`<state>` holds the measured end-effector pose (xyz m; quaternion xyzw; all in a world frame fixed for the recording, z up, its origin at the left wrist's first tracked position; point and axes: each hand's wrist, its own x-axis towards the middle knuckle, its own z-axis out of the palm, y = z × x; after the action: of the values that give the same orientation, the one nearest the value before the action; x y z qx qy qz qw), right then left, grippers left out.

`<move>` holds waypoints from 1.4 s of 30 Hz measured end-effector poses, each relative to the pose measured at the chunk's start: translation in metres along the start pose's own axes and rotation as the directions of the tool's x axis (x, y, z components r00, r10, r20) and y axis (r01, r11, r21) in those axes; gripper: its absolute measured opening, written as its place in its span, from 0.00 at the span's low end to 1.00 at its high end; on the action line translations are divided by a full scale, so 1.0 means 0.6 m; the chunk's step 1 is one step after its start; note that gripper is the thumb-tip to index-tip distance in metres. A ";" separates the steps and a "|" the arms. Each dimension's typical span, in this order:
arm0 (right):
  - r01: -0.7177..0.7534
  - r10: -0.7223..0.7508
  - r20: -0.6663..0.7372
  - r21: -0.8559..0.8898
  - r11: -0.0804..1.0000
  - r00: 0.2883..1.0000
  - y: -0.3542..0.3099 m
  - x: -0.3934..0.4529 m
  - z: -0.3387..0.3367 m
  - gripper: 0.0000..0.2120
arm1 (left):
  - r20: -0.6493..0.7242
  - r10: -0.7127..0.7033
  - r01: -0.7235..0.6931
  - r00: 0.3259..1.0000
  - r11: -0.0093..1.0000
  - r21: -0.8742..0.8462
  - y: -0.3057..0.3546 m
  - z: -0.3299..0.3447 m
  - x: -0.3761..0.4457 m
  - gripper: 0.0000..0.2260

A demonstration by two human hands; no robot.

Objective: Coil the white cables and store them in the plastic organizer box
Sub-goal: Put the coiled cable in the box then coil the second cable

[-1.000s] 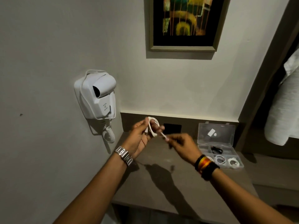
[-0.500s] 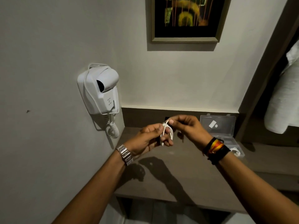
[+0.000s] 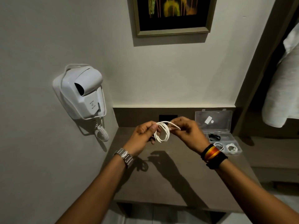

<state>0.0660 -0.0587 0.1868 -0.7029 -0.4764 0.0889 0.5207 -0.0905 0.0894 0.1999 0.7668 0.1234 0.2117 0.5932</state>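
A white cable (image 3: 162,133) hangs in a small coil of several loops above the brown counter. My left hand (image 3: 143,136) pinches the coil at its upper left. My right hand (image 3: 187,131) grips the cable's free end, whose tip points right across its fingers. The clear plastic organizer box (image 3: 226,140) stands open at the counter's back right, its lid upright against the wall. Two coiled white cables (image 3: 231,147) lie in its front compartments, and a black item sits in a compartment behind them.
A white wall-mounted hair dryer (image 3: 82,92) with a curly cord hangs at the left. A framed picture (image 3: 173,15) is on the wall above. A black socket plate (image 3: 167,118) sits behind my hands. White cloth (image 3: 283,88) hangs at the right.
The cable end was wound round once more and the coil now hangs lower and wider between my hands. The view has tilted down a little.
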 end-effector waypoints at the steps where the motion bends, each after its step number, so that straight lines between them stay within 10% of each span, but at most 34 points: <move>1: 0.043 -0.043 0.002 -0.143 0.989 0.999 0.012 0.003 -0.006 0.07 | 0.001 -0.006 0.006 1.000 0.999 -0.046 0.001 0.004 0.010 0.13; 5: 0.043 -0.038 0.024 -0.259 0.965 0.999 0.037 0.018 -0.020 0.10 | 0.003 -0.052 0.052 0.999 0.991 -0.124 0.004 0.024 0.048 0.13; 7: -0.053 0.053 -0.004 0.066 0.996 0.999 0.042 0.026 -0.029 0.14 | -0.007 -0.117 0.112 0.993 0.964 -0.239 0.002 0.034 0.064 0.12; 11: -0.144 0.237 -0.046 0.677 0.722 0.970 0.054 0.044 -0.055 0.10 | -0.056 -0.213 0.181 0.975 0.920 -0.347 -0.005 0.039 0.088 0.12; 22: -0.294 0.280 0.118 0.586 0.755 0.953 0.044 0.066 -0.031 0.06 | -0.125 -0.140 0.130 0.982 0.988 -0.083 0.013 0.030 0.090 0.13; 30: -0.591 0.218 0.551 0.775 0.226 0.806 0.009 0.031 0.021 0.16 | -0.202 -0.046 0.060 0.978 0.996 0.063 0.000 0.024 0.065 0.12; 34: -0.514 0.282 0.432 0.671 0.534 0.857 -0.011 0.015 0.049 0.14 | -0.224 0.054 -0.003 0.973 0.974 0.226 -0.006 0.010 0.062 0.14; 42: -0.483 0.401 0.270 0.456 0.748 0.875 0.001 -0.018 0.056 0.13 | -0.324 -0.041 0.059 0.945 0.997 0.044 0.011 -0.019 0.058 0.13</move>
<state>0.0396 -0.0450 0.1677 -0.6232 -0.2938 0.3867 0.6129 -0.0657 0.1129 0.2147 0.7340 0.2438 0.3159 0.5495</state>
